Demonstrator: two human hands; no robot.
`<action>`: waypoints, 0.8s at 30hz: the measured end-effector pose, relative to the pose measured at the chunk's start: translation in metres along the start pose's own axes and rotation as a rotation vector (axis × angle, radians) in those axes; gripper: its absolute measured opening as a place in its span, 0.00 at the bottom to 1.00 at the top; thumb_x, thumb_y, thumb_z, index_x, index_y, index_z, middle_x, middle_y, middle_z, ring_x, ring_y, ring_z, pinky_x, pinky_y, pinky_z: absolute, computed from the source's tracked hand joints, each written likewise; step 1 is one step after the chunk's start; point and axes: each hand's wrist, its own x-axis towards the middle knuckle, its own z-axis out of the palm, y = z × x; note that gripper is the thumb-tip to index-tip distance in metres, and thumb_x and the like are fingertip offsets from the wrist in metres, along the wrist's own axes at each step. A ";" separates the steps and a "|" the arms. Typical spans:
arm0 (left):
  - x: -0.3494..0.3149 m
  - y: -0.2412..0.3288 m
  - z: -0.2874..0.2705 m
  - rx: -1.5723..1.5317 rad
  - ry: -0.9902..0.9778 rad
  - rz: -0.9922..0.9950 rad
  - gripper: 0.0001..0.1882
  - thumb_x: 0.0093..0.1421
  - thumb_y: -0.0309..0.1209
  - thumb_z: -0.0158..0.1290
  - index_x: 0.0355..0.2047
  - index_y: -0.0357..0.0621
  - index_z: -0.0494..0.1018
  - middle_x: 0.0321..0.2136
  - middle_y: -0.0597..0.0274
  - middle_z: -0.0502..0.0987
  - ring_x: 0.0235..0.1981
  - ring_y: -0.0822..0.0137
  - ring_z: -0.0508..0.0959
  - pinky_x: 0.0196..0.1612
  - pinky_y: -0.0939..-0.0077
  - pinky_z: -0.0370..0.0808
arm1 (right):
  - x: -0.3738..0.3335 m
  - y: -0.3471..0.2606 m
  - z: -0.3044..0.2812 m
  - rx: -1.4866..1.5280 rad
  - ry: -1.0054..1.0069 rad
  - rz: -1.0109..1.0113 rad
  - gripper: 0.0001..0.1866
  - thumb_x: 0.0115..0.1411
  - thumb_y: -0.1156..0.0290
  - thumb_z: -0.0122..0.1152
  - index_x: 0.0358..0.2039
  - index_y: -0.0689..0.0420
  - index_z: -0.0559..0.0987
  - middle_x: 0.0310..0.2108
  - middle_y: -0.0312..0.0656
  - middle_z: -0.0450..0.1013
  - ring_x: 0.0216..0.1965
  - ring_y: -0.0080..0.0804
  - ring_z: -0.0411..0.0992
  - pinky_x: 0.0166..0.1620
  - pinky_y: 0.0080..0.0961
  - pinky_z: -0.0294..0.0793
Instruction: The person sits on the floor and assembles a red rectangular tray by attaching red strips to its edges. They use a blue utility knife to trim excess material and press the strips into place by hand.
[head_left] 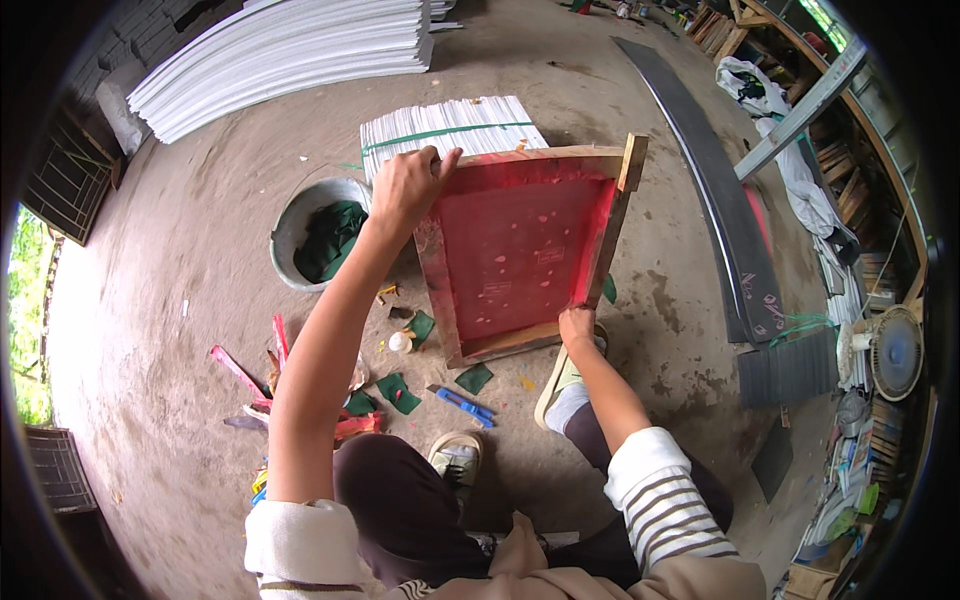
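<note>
A wooden screen printing frame [432,280] with a red-stained mesh is held up in front of me, tilted on edge. My left hand [412,185] is closed over its upper left corner, thumb along the top bar. Lower down, my right hand [578,325] is closed round the right bar near the bottom corner. A short wood block [632,162] is fixed at the upper right corner. Under the frame lie dark green cloth scraps [398,393], a blue utility knife [462,405] and a small white round thing [400,342].
A grey bucket [290,235] of dark green cloth stands left of the frame. Behind is a green-strapped stack of white sheets [450,120]; a larger white stack [300,60] lies farther back. Red-smeared tools [238,372] lie left. At right are a long dark board [690,170] and a fan [893,352].
</note>
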 end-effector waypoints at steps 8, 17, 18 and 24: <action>0.024 0.008 0.013 0.326 -0.168 0.208 0.43 0.41 0.74 0.46 0.18 0.38 0.75 0.13 0.54 0.74 0.18 0.62 0.77 0.22 0.70 0.73 | 0.001 0.007 0.001 0.022 -0.030 0.018 0.10 0.55 0.69 0.50 0.30 0.45 0.82 0.28 0.30 0.77 0.31 0.27 0.76 0.27 0.32 0.70; 0.020 0.032 0.016 0.287 -0.248 -0.001 0.44 0.40 0.73 0.48 0.29 0.37 0.75 0.21 0.49 0.77 0.26 0.55 0.80 0.30 0.64 0.75 | -0.004 0.014 -0.008 0.013 -0.136 0.023 0.10 0.56 0.68 0.50 0.31 0.44 0.82 0.28 0.27 0.77 0.31 0.26 0.76 0.27 0.32 0.70; 0.021 0.033 0.015 0.302 -0.238 -0.011 0.44 0.40 0.73 0.48 0.29 0.37 0.75 0.20 0.49 0.77 0.25 0.55 0.80 0.30 0.65 0.76 | -0.004 0.018 -0.012 0.040 -0.118 0.029 0.11 0.57 0.69 0.49 0.31 0.45 0.82 0.29 0.29 0.78 0.32 0.26 0.77 0.28 0.32 0.71; 0.018 0.035 0.017 0.401 -0.182 -0.019 0.44 0.35 0.77 0.47 0.21 0.42 0.77 0.17 0.58 0.77 0.23 0.65 0.80 0.26 0.74 0.74 | -0.017 0.033 -0.025 0.093 -0.063 0.030 0.12 0.60 0.64 0.46 0.30 0.43 0.81 0.27 0.27 0.77 0.31 0.24 0.77 0.28 0.30 0.69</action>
